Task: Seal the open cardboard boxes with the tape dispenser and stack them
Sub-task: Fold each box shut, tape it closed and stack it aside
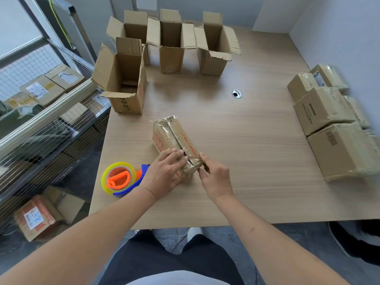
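Observation:
A small cardboard box (170,136) with red print lies on the table's (246,161) near middle, its flaps folded shut and clear tape along the top. My left hand (164,171) rests flat on the box's near end, fingers straight. My right hand (213,175) pinches that near end from the right. A blue and orange tape dispenser (121,178) with a yellowish roll lies on the table just left of my left hand. Several open boxes stand upright at the far left, the closest one (123,79) with its flaps up.
Several sealed, taped boxes (329,124) sit in a row along the table's right edge. A cable hole (236,94) is in the tabletop. A wire-mesh cart (51,120) with parcels stands left of the table. A parcel (35,217) lies on the floor.

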Demonstrator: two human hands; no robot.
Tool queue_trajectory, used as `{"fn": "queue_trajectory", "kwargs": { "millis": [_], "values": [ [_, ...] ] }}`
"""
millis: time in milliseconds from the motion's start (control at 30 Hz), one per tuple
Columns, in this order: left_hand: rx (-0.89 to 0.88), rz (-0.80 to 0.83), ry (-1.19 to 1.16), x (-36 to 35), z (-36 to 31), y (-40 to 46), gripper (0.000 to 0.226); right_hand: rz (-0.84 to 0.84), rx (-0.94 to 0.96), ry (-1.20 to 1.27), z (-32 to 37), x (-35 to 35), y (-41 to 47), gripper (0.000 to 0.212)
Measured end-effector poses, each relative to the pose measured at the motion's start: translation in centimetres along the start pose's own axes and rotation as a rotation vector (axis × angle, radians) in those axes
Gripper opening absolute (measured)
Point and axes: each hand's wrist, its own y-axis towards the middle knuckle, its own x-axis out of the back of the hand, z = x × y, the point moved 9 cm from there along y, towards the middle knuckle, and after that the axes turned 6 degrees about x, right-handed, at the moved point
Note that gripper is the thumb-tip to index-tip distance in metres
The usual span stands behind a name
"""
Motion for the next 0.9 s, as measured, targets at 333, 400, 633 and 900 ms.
{"fn": "queue_trajectory", "kwargs": {
  "millis": [333, 400, 633, 900],
  "values": [
    [-0.040, 0.137, 0.009, 0.9, -1.0, 1.4, 0.049, 0.201, 0.037, -0.221, -0.9, -1.7, -0.2, 0.083],
    [0.005, 0.170, -0.047, 1.5, 0.3, 1.8, 0.054, 0.226, 0.056, -0.224, -0.7, -2.3, -0.2, 0.068],
    [0.105, 0.339, 0.172, 2.3, 5.3, 4.4, 0.091, 0.190, 0.257, -0.226, -0.1, -1.6, 0.9, 0.072],
    [0.260, 0.400, 0.277, 0.7, 6.9, 4.6, 0.081, 0.407, 0.189, -0.222, -1.6, -1.5, 2.0, 0.087]
  ]
}}
